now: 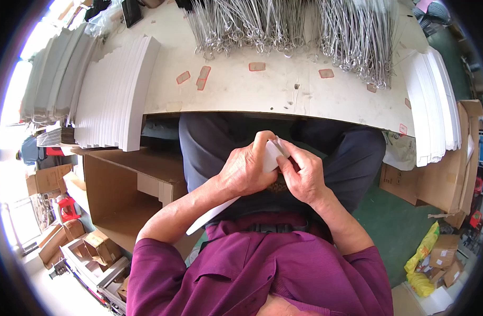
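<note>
White card strip (269, 158) pinched between both hands (over lap), left hand (246, 171), right hand (303, 176)

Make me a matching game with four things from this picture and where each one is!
Things:
1. metal wire pieces
2. white card strip
3. open cardboard box
4. yellow bag

Places:
A. on the green floor, lower right
B. piled along the far edge of the table
C. beside the person's left knee
D. held between the left hand and right hand

Pairs: 1-B, 2-D, 3-C, 4-A
</note>
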`<move>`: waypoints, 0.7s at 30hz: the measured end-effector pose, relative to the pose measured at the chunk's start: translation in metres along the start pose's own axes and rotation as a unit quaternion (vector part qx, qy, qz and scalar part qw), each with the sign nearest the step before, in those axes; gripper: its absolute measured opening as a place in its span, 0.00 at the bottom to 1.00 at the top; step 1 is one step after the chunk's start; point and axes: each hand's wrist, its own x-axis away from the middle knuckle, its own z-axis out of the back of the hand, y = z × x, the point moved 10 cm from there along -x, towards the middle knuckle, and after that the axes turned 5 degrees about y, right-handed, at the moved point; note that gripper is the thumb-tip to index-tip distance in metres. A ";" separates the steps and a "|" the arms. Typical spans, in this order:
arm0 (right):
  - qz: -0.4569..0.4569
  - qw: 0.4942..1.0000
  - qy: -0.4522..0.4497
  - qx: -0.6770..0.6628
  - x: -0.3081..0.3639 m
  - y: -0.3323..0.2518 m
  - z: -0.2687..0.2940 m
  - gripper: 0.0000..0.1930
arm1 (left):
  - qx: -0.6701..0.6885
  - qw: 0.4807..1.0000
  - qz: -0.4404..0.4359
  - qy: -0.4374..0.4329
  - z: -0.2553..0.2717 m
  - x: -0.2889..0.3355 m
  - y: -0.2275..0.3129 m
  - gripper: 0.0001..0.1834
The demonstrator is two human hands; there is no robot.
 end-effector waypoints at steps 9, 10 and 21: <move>-0.069 0.994 -0.004 -0.083 -0.005 0.016 -0.011 0.12 | -0.057 0.998 0.011 0.018 -0.006 0.006 -0.009 0.37; -0.080 0.993 0.000 -0.081 -0.004 0.017 -0.012 0.09 | -0.063 0.998 -0.002 0.028 -0.003 0.006 -0.005 0.36; -0.202 0.951 0.011 -0.235 -0.005 0.040 -0.007 0.09 | -0.098 0.986 -0.074 0.110 0.011 0.008 0.006 0.29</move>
